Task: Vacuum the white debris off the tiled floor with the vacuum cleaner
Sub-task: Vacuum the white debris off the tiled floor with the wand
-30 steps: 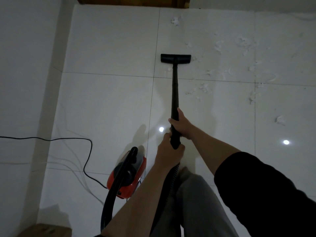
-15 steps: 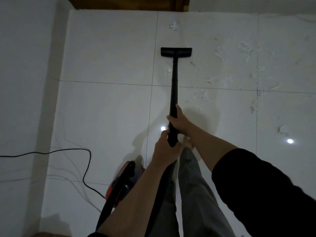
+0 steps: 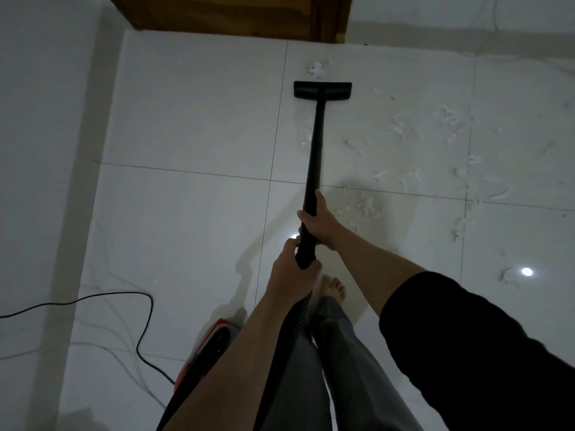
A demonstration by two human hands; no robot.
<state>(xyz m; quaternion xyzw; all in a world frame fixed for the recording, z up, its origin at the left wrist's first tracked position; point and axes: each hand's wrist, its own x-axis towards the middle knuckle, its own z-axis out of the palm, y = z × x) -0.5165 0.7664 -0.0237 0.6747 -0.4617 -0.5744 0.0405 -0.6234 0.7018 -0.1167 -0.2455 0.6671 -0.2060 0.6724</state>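
power cord [image 3: 146, 325]: black, loops across floor's left side toward canister, well clear of nozzle path.
canister [image 3: 211, 346]: red and black vacuum body, near bottom edge, left of legs, mostly hidden behind left forearm.
hose [image 3: 295, 325]: ribbed black, runs from wand's lower end down between forearm and legs.
left hand [image 3: 294, 269]: clenched round wand's bottom end, where hose joins.
wand [image 3: 315, 157]: black tube, slants away toward far wall, crosses tile joint.
right hand [image 3: 317, 222]: wrapped round wand just above left hand, thumb lying along tube.
floor nozzle [image 3: 322, 89]: flat on tiled floor [image 3: 193, 119], far end, near wooden door frame [image 3: 236, 14].
white debris, clump [image 3: 315, 70]: just beyond nozzle's front edge, not yet reached.
white debris, scatter [image 3: 448, 126]: shreds spread right of wand, over far right and middle right tiles; more near wand by right hand [image 3: 367, 206].
bare foot [image 3: 334, 287]: on floor right below hands.
step in hand, judged: forward stroke into far clump.
doing it well: keep nozzle flat and sealed to tile, push slow over clump, stop short of door frame, then work overlapping strips rightward through scatter; mind cord and canister drag.
progress, judged: left tiles look clean, right side largely undone.
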